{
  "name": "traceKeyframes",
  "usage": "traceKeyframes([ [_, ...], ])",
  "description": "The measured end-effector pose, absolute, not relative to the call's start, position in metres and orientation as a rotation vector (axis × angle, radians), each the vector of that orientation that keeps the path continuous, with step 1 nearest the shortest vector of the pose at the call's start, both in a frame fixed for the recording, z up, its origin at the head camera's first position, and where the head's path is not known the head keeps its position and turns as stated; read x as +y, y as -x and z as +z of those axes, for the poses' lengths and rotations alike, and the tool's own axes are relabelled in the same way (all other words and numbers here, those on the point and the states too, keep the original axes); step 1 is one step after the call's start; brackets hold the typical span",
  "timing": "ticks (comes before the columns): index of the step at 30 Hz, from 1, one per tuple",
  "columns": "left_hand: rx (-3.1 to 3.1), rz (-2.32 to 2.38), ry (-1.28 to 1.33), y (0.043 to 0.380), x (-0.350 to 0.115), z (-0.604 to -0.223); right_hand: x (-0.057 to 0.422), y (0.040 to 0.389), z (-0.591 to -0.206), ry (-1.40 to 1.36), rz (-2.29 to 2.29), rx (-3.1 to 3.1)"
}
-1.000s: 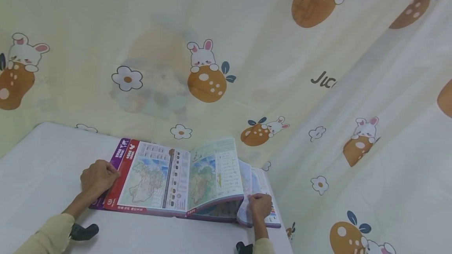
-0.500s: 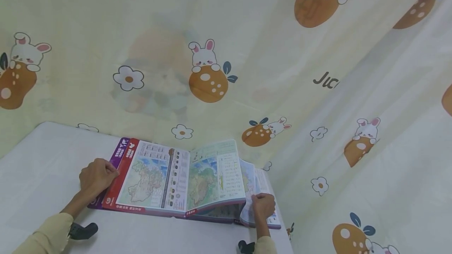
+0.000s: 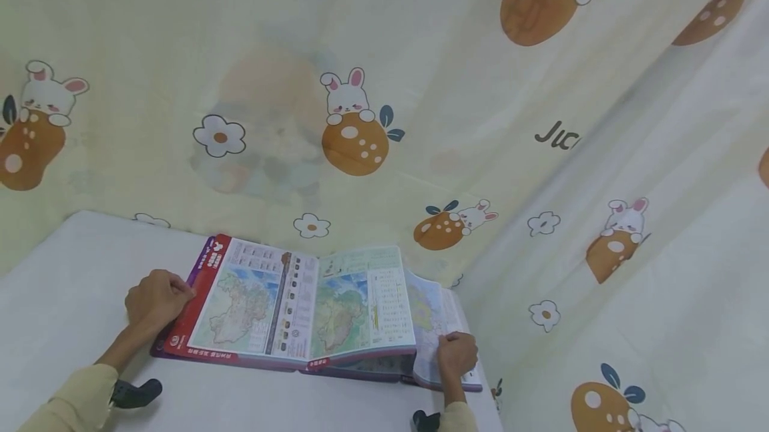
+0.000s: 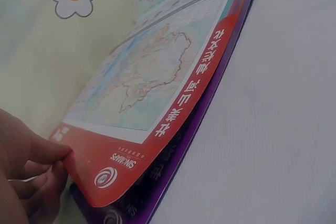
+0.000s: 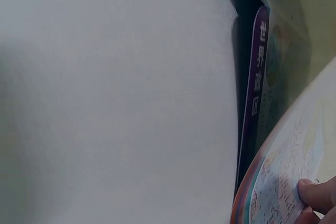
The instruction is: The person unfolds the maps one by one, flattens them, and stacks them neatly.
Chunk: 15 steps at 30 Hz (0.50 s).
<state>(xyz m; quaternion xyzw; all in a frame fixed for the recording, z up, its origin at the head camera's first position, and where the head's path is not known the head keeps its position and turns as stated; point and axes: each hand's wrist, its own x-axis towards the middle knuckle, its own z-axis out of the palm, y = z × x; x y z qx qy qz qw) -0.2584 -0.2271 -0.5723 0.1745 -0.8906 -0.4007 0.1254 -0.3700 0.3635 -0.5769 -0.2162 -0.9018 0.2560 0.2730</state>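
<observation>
A red-bordered folding map (image 3: 249,308) lies unfolded across the table, its right-hand panel (image 3: 366,312) lifted. Between thumb and fingers, my left hand (image 3: 159,300) pinches the map's left red border, and in the left wrist view that corner bends up. Under it lies a purple-edged map (image 4: 157,203), mostly covered. At the right, my right hand (image 3: 458,354) pinches a curved map panel (image 3: 428,328) that bulges beside the lifted one. In the right wrist view the thumb (image 5: 315,192) presses on this panel's printed face, while most of the hand is out of frame.
The white table (image 3: 72,285) runs up to a curtain (image 3: 264,38) printed with rabbits and flowers, and another curtain face slopes down along the right side. A black strap-like piece (image 3: 137,393) sits at the left wrist, with another (image 3: 425,420) at the right.
The red-bordered map has slid left with my left hand, covering more of the purple edge. My right hand has moved right, drawing the curved panel out from beside the lifted one.
</observation>
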Motion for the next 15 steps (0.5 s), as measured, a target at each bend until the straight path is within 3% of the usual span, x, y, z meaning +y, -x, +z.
traceKeyframes([
  [15,-2.578,-1.161,-0.545,0.251,-0.235,-0.571,0.381,0.379,-0.571,0.722,0.615,-2.458],
])
